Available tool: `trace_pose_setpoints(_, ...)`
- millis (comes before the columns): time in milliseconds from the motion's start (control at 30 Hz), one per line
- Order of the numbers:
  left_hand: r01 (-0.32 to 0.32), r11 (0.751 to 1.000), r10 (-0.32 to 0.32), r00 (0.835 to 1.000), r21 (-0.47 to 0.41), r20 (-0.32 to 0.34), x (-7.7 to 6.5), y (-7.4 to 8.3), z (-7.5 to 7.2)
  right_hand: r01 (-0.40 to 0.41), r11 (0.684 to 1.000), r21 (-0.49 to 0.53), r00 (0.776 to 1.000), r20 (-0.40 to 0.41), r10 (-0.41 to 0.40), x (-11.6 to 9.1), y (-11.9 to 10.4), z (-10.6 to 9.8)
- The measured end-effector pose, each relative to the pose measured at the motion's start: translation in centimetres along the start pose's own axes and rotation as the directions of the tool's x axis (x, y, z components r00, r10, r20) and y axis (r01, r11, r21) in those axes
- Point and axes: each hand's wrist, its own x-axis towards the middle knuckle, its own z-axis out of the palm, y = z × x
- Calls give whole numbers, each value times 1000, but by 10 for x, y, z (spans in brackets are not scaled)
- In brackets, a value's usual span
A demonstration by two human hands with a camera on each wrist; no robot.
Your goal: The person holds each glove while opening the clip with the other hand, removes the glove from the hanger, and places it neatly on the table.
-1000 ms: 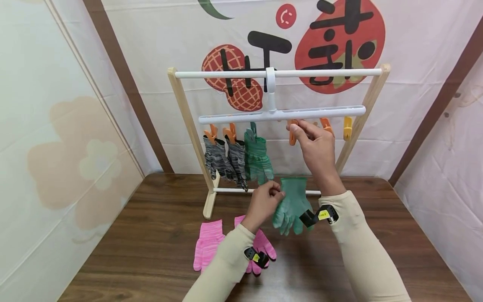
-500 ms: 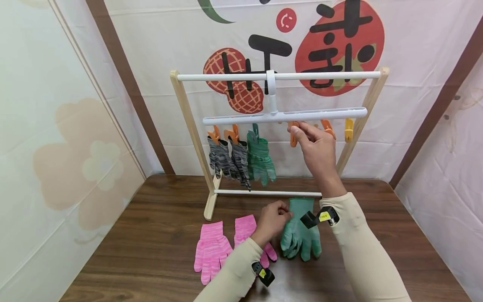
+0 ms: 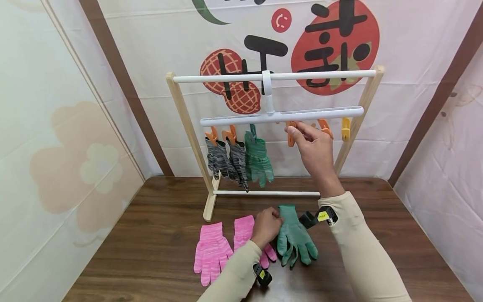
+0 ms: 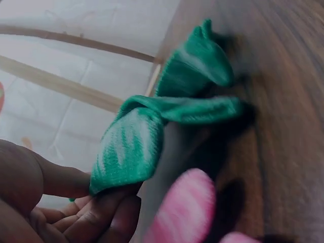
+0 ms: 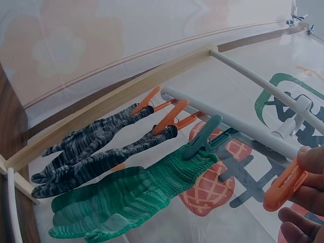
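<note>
My left hand (image 3: pixel 267 226) pinches the cuff of a green glove (image 3: pixel 294 235) low over the table; the left wrist view shows thumb and fingertips at the edge of the glove (image 4: pixel 129 147). Up at the white hanger (image 3: pixel 317 114), my right hand (image 3: pixel 315 147) holds an orange clothespin (image 3: pixel 291 135) between thumb and fingers; nothing hangs from this clothespin (image 5: pixel 284 187). To its left, another green glove (image 3: pixel 259 161) hangs from a green clothespin (image 3: pixel 253 132). Farther left, two grey-black gloves (image 3: pixel 219 159) hang from orange clothespins (image 3: pixel 212 135).
Two pink gloves (image 3: pixel 212 251) lie on the wooden table (image 3: pixel 143 251), one partly behind my left forearm. The hanger hooks onto a rack (image 3: pixel 188 126) with wooden legs and white bars. An orange clothespin (image 3: pixel 325 128) and a yellow one (image 3: pixel 345 129) hang at right.
My left hand has lowered the green glove from in front of the rack to the tabletop, then shifted slightly left. The right hand stays at the orange clothespin.
</note>
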Motion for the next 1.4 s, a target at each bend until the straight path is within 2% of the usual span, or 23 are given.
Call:
trace_pose_setpoints(233,21,991,-19,1000,131,-14,-2,-3,4,-19,1000,1,1000,8,19,1,-1,0)
trace_pose_setpoints(433,-22,990,19,1000,137,25,-5,1,7,-29,1000,-9,1000,8,29,1,0,-1)
trace_pose_setpoints(600,-66,985,65,998,159,15,-8,3,10,-19,1000,-7,999,26,19,0,2,-3)
trace_pose_setpoints(900,-137,955,141,990,264,3,-12,5,10,-31,999,-8,997,71,31,-1,3,-6)
trace_pose_setpoints(1200,-103,948,116,993,300,-26,-10,7,8,-36,999,-19,995,95,38,-1,3,-9)
trace_pose_setpoints(1400,-102,954,122,991,282,-55,-8,11,-4,-39,999,-21,993,112,41,0,5,-9)
